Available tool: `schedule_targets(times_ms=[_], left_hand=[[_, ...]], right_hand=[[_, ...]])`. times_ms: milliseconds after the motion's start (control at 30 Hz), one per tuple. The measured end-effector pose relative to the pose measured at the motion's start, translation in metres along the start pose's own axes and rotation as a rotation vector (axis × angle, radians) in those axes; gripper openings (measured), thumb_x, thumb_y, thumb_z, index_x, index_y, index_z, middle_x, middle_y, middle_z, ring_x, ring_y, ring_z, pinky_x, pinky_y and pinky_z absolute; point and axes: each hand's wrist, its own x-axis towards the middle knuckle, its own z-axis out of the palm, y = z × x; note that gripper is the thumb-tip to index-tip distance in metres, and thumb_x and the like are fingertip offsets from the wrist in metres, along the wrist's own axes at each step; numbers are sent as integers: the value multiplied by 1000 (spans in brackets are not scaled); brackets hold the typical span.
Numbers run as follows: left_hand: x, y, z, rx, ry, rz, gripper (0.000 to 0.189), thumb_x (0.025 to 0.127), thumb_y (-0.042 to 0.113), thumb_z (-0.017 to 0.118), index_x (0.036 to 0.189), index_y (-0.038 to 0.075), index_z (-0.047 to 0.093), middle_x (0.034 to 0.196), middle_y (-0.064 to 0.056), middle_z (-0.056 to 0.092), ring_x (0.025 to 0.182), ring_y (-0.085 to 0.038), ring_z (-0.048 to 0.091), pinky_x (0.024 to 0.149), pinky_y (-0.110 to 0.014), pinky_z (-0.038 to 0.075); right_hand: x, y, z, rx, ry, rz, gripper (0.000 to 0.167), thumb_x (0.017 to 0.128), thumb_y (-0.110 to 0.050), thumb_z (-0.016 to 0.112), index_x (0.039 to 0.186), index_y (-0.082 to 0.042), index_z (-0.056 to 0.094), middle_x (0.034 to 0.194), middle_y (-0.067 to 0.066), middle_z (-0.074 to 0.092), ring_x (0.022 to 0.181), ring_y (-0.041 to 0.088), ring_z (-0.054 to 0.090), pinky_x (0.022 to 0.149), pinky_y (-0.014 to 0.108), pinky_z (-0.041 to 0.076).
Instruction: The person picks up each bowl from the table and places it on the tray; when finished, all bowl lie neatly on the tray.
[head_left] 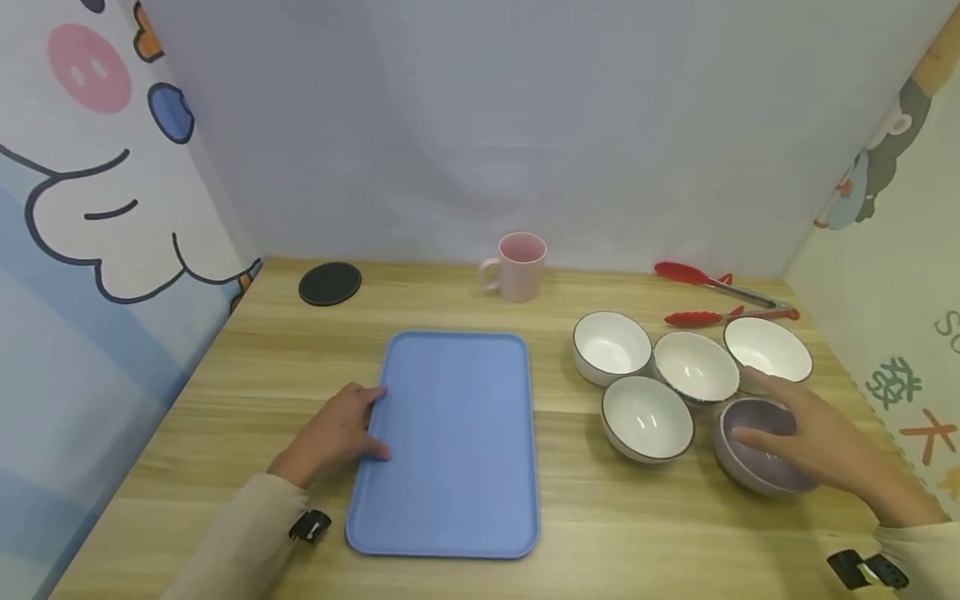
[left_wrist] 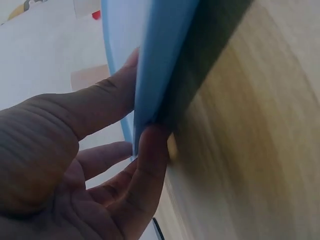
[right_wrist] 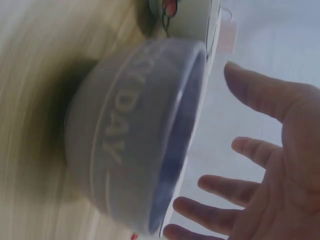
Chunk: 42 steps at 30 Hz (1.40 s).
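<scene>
A blue rectangular tray (head_left: 457,450) lies on the table in front of me. My left hand (head_left: 341,429) holds its left rim, thumb on the inner side and fingers against the outside and underside, as the left wrist view shows. Over the purple bowl (head_left: 738,462) hovers my right hand (head_left: 821,437), fingers spread. In the right wrist view this bowl (right_wrist: 125,125) bears pale lettering, and the hand (right_wrist: 300,170) stands apart from its rim. Beside it are several white bowls with dark rims, including a near one (head_left: 647,419) and a middle one (head_left: 696,367).
Red-tipped tongs (head_left: 750,293) lie behind the bowls at the back right. A pink mug (head_left: 522,271) stands by the back wall, and a dark round coaster (head_left: 330,283) lies at the back left. Printed panels flank the wooden table (head_left: 247,400).
</scene>
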Motion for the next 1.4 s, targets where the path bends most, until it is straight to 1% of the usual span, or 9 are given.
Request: schedule_targets(times_ms=[333,500,667,800,967,1067,1200,1300,1400], left_hand=[[2,0,4,-22,15,1,90,65,12,95,137,-16,49,138,-31,41,108,-38,58,93,-50,48],[5,3,-4,-140,-3,-48,96,69,9,92,145,-13,38,128,-30,51,102,-35,62,87,-48,51],[9,3,-7,-171,-11,-127,88,79,16,85,148,-7,36,112,-21,64,95,-30,65,83,-48,51],[7,3,-4,-168,14,-132,77,81,11,81,143,-8,39,96,-15,67,83,-26,65,76,-44,52],[8,3,1,-120,25,-150,74,79,9,81,140,-10,43,93,-14,64,81,-26,61,74,-43,50],[8,4,2,-95,19,-180,68,80,11,82,135,-13,48,97,-16,66,84,-27,63,76,-44,51],[9,5,1,-84,10,-200,62,81,14,82,129,-14,52,101,-19,68,87,-28,66,78,-45,52],[9,4,1,-87,9,-201,63,81,14,82,129,-14,52,101,-19,68,87,-28,66,77,-45,52],[9,2,2,-102,12,-196,63,81,14,82,129,-14,52,100,-19,69,86,-29,66,77,-45,52]], right_hand=[[-9,13,-11,-83,-71,120,92,91,-39,73,157,0,22,145,43,34,119,67,42,83,78,35],[-9,15,-19,-97,-63,132,93,92,-39,73,158,-1,19,143,45,34,118,66,43,82,78,36],[-8,13,-24,-95,-88,155,94,92,-41,72,158,-1,17,144,45,32,120,66,42,84,77,35],[-7,15,-24,-100,-114,142,91,91,-40,74,156,2,25,145,43,34,119,64,45,85,76,38],[-11,19,-22,-112,-158,141,86,88,-40,76,152,1,35,140,41,41,113,62,52,81,71,43],[-14,20,-18,-65,-173,130,94,83,-38,82,152,2,33,141,40,42,117,59,51,84,68,43],[-22,23,-9,37,-172,134,116,73,-30,90,153,11,17,143,42,34,121,56,43,90,67,39],[-29,27,1,102,-136,134,123,70,-19,92,150,18,7,143,48,27,121,60,38,92,71,36],[-37,34,9,184,-107,164,126,71,-13,91,151,16,-2,146,50,16,125,66,29,95,76,27]])
